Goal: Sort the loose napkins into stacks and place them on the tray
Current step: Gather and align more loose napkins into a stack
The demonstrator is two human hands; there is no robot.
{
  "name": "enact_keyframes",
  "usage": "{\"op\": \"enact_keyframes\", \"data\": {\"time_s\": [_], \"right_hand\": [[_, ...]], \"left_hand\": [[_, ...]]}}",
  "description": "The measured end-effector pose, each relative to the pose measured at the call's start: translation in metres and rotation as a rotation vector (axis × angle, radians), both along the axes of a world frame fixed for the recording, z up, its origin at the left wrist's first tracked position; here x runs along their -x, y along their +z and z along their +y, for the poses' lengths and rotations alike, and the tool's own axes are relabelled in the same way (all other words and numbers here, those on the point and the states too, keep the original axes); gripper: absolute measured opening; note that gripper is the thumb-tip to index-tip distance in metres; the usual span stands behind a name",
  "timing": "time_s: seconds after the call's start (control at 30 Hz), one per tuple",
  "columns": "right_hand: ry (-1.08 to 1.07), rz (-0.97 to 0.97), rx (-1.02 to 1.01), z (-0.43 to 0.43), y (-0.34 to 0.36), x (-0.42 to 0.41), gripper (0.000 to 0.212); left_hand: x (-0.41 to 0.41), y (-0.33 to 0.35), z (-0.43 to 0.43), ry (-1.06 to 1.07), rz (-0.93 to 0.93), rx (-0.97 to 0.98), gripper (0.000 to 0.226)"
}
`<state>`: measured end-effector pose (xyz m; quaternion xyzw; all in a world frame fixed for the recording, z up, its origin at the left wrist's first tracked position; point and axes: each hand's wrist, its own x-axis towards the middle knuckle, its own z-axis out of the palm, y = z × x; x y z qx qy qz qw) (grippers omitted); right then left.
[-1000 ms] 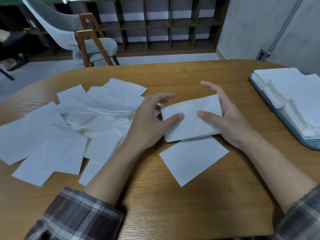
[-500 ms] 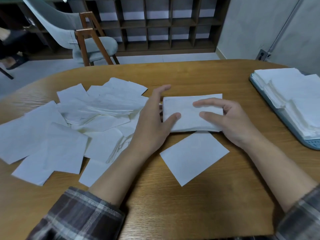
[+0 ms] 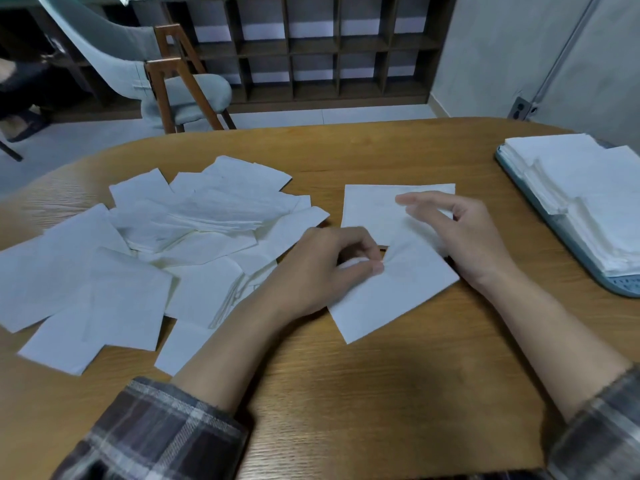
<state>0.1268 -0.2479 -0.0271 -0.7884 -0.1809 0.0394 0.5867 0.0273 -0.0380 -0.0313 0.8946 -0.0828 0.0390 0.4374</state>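
Napkin (image 3: 391, 299), one thin white sheet, lies flat on the desk (image 3: 381, 393), just near of the small stack (image 3: 367, 209). My left grip (image 3: 322, 268) pinches its far-left corner; tissue puckers there. Right grip (image 3: 464, 233) open, fingers loose over the stack. I judge: lift gently, soft paper creases; lay it square, edges flush. Tray (image 3: 623, 287) far right, holds stacks

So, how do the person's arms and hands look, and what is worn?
The left hand and right hand are bare: no gloves, rings or watch visible. Forearms are uncovered. The left sleeve and right sleeve are plaid cloth, dark grey and purplish with pale lines.
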Motion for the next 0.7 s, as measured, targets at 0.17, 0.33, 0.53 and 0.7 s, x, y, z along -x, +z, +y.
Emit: {"op": "enact_keyframes", "data": {"time_s": [0.17,0.33,0.53,0.7], "right_hand": [[0.229,0.214,-0.068,-0.001,-0.001,0.005,0.047],[0.260,0.170,0.021,-0.001,-0.001,0.009,0.013],[0.394,0.101,0.001,0.002,0.008,0.016,0.054],[0.385,0.034,0.016,0.003,0.007,0.016,0.072]], "left_hand": [[-0.002,0.007,0.004,0.132,-0.106,0.187,0.011],[-0.004,0.005,0.007,0.221,-0.112,0.252,0.036],[-0.007,0.006,0.010,0.275,-0.114,0.302,0.039],[-0.007,0.000,0.008,0.320,-0.202,0.171,0.040]]}}
